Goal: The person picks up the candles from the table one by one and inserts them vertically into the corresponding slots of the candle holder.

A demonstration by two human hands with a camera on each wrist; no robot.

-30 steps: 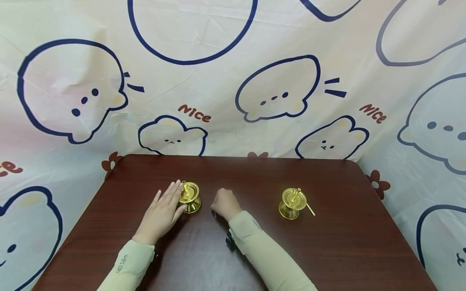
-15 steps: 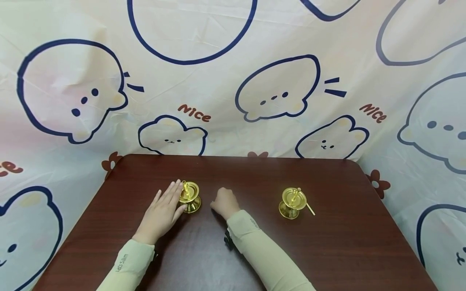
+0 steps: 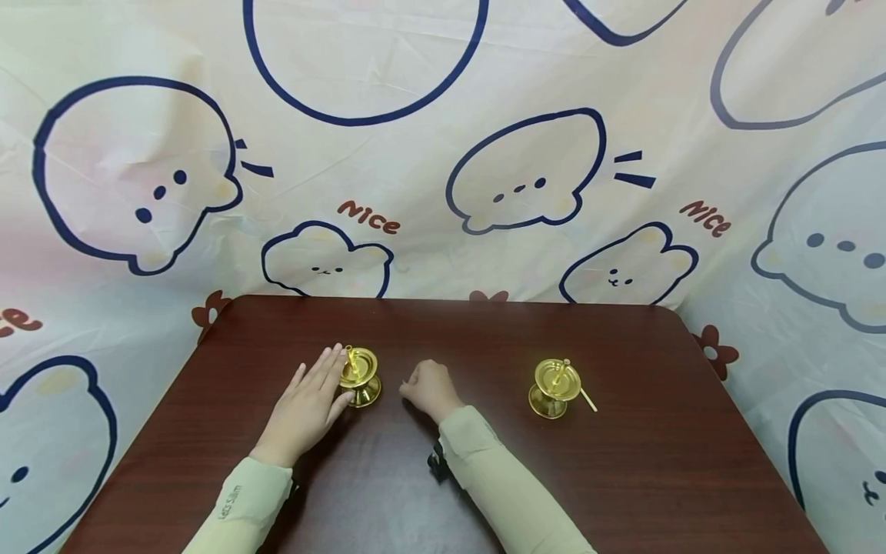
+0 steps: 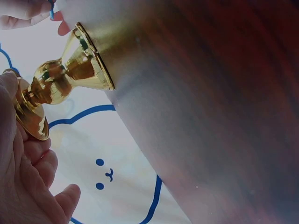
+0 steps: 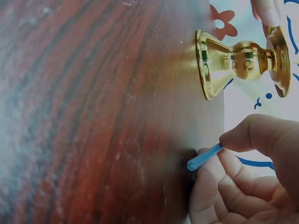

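Note:
A shiny gold pedestal cup (image 3: 363, 395) stands upright on the table, with a small gold rod slanting in its shallow dish. My left hand (image 3: 301, 409) lies alongside it, fingers straight and close together, the thumb at the front under the dish. In the left wrist view, the cup's dish (image 4: 37, 123) sits against the thumb and fingers. Right of the cup, my right hand (image 3: 429, 387) is low over the table, fingers curled. The right wrist view shows thumb and fingers pinching a short light-blue stick (image 5: 204, 157), its free end close to the tabletop; the head view hides it.
A second gold pedestal cup (image 3: 550, 400), also with a rod in its dish, stands to the right. A short yellow stick (image 3: 589, 398) is beside it. The dark brown table (image 3: 657, 462) ends at a cartoon-printed cloth (image 3: 429, 261) behind.
The right hand has shifted only slightly; a dark bit visible under it a second ago is out of sight in the head view. The left hand and both cups stay put.

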